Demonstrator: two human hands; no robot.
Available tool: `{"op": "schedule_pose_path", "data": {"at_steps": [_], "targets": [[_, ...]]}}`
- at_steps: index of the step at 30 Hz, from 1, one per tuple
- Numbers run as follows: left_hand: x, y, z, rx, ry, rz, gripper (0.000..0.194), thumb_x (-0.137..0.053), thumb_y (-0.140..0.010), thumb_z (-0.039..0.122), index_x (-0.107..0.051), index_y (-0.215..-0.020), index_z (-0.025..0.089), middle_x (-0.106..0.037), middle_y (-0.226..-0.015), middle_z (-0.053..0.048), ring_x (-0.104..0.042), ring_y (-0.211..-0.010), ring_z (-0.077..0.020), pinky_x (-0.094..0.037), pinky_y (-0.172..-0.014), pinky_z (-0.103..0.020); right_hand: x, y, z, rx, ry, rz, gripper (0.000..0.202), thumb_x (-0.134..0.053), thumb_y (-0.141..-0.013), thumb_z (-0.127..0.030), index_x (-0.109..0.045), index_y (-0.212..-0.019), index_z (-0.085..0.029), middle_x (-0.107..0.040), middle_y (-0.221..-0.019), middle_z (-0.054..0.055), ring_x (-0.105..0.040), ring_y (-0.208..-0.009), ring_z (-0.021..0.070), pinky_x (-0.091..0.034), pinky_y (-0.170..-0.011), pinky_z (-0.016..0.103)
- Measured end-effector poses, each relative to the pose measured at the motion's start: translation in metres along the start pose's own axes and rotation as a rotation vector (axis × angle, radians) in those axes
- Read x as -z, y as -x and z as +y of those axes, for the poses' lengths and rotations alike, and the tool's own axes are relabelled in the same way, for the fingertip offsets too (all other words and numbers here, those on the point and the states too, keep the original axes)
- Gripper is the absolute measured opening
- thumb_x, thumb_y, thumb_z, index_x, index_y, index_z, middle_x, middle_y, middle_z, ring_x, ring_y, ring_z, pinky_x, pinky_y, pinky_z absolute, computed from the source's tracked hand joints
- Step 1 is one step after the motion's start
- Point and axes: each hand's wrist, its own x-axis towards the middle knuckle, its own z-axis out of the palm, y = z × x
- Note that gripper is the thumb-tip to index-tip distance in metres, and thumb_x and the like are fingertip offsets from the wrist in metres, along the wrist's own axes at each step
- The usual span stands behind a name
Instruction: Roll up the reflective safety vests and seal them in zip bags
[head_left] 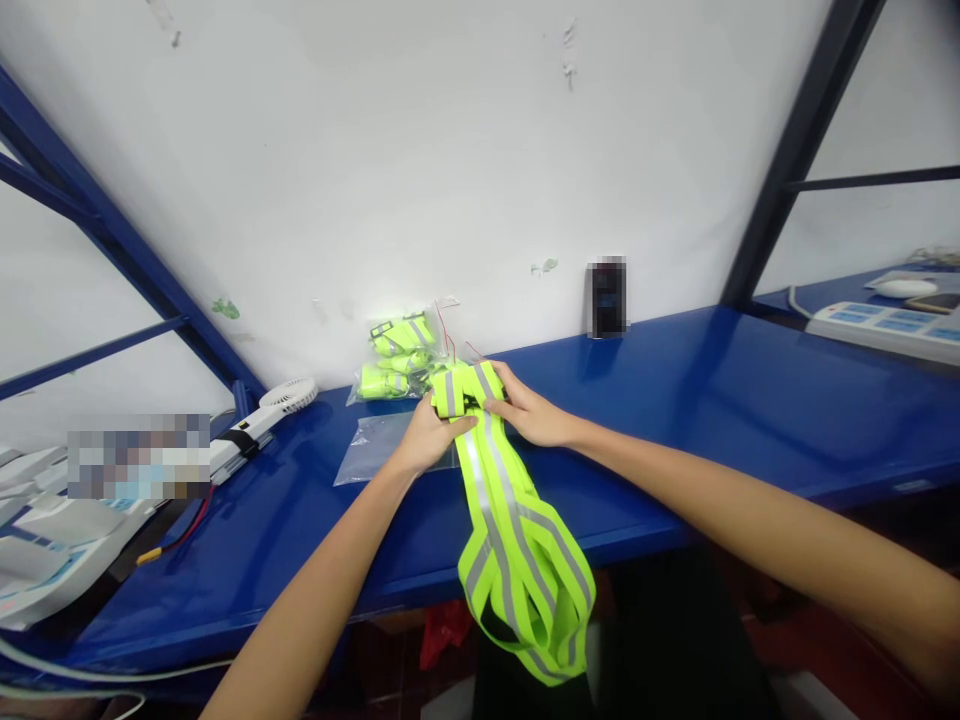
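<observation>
Bright yellow-green reflective straps (499, 490) with grey stripes, like a strap-style safety vest, are gripped at their upper end by both hands. My left hand (431, 435) is closed on the left side, thumb lying over the strap. On the right side my right hand (529, 408) is closed too, thumb on top. The looped lower part hangs over the table's front edge. Beneath my left hand lies a flat clear plastic bag (375, 448). Just behind the hands, packed bundles of the same yellow-green straps (397, 355) sit in clear bags against the wall.
The blue table (720, 400) runs along a white wall. A small white fan (285, 398) and white devices with cables (67, 530) occupy the left. A dark upright box (607, 298) leans at the back. A white power strip (885, 330) is at far right.
</observation>
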Motion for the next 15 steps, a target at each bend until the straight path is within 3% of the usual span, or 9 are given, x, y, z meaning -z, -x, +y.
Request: {"op": "schedule_pose_path", "data": {"at_steps": [3,6,10,15], "targets": [[0.001,-0.001,-0.001,-0.031,-0.014,0.006,0.06,-0.084,-0.063,0.029,-0.057,-0.114,0.014,-0.07,-0.104,-0.008,-0.067,-0.088,-0.0229,-0.053,-0.081,-0.036,-0.001,-0.001,0.002,-0.055,-0.136,-0.003,0.044,-0.057,-0.092,-0.036,-0.036,-0.129,-0.026,-0.055,-0.102,0.003,-0.058,-0.083,0.0176,-0.056,-0.071,0.033],[0.001,-0.001,0.0,-0.122,-0.06,0.06,0.065,-0.082,-0.064,0.026,-0.054,-0.121,0.017,-0.067,-0.102,-0.006,-0.065,-0.086,-0.0196,-0.052,-0.078,-0.031,-0.003,-0.003,0.005,-0.108,-0.267,0.014,0.037,-0.062,-0.089,-0.036,-0.04,-0.118,-0.027,-0.052,-0.089,-0.002,-0.055,-0.071,0.0131,-0.053,-0.061,0.026],[0.001,-0.001,0.003,-0.2,-0.133,0.141,0.07,-0.08,-0.063,0.019,-0.051,-0.126,0.02,-0.064,-0.095,-0.002,-0.061,-0.076,-0.0148,-0.049,-0.069,-0.025,-0.007,-0.004,0.005,-0.155,-0.37,-0.005,0.03,-0.06,-0.091,-0.042,-0.044,-0.113,-0.028,-0.052,-0.095,-0.001,-0.057,-0.079,0.0135,-0.052,-0.065,0.025],[0.002,0.0,0.006,-0.2,-0.166,0.157,0.071,-0.077,-0.063,0.016,-0.048,-0.128,0.019,-0.061,-0.083,0.002,-0.055,-0.065,-0.0121,-0.045,-0.062,-0.023,-0.003,0.0,-0.005,-0.033,-0.112,-0.073,0.036,-0.052,-0.096,-0.047,-0.047,-0.125,-0.026,-0.056,-0.106,0.004,-0.058,-0.091,0.0175,-0.053,-0.079,0.033]]}}
